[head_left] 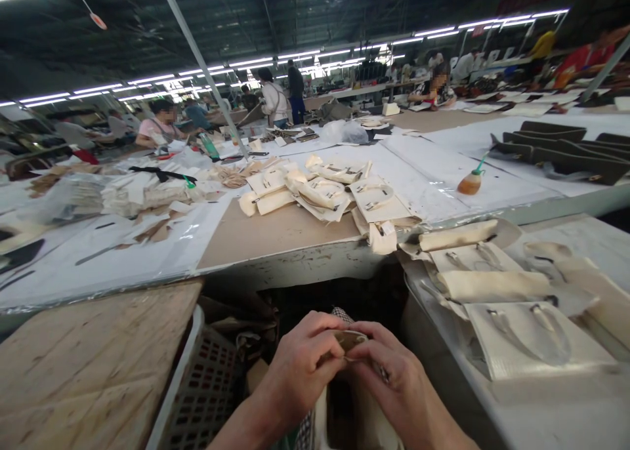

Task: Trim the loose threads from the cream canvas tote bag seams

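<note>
A cream bag with a dark brown inside stands low in front of me, its opening facing up. My left hand pinches the bag's far edge between thumb and fingers. Close beside it, my right hand grips the same edge, the thumbs nearly meeting. A brown strip of the edge shows between the fingertips; the rest is covered by the hands. Checkered cloth shows just beyond my fingers.
Cream handbags lie on a side table at right, and more cream bag pieces on the long table ahead. A bottle of amber liquid stands there. At left are a plastic basket and a brown board. People work farther back.
</note>
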A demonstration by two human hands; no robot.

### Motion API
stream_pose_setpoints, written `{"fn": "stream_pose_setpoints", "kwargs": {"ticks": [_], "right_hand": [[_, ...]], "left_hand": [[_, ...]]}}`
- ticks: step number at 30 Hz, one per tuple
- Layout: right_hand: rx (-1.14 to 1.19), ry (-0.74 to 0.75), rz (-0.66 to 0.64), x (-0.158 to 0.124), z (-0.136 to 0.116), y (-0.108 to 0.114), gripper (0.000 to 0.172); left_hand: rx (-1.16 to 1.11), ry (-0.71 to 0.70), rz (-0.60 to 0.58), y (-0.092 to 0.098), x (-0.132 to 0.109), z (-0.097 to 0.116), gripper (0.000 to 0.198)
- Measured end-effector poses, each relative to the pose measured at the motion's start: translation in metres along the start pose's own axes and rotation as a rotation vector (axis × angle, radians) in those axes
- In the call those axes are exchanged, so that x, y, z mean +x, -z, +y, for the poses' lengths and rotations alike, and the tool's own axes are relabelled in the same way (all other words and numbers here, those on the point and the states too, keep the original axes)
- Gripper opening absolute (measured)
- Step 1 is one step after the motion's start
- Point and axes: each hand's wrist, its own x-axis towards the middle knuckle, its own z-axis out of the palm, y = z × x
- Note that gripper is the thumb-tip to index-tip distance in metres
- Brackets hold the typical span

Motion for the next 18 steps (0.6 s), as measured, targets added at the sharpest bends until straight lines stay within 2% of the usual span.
{"fn": "stream_pose_setpoints", "kwargs": {"ticks": [5, 9, 12, 18], "right_hand": [[-0.011, -0.012, 0.082, 0.0, 0.001, -0.005, 0.018], [-0.016, -0.093, 0.091, 0.002, 0.003, -0.006, 0.034], [-0.085, -0.042, 0.059, 0.003, 0.005, -0.003, 0.042], [-0.246, 0.067, -0.046, 0.009, 0.008, 0.002, 0.038]], "left_hand": [[0.022, -0.116, 0.039, 0.0, 0.007, 0.0, 0.023], [0.07, -0.173, 0.08, 0.001, 0.01, 0.0, 0.022], [0.123, -0.196, 0.117, 0.002, 0.01, -0.003, 0.021], [0.17, -0.284, 0.196, -0.002, 0.013, -0.008, 0.02]]}}
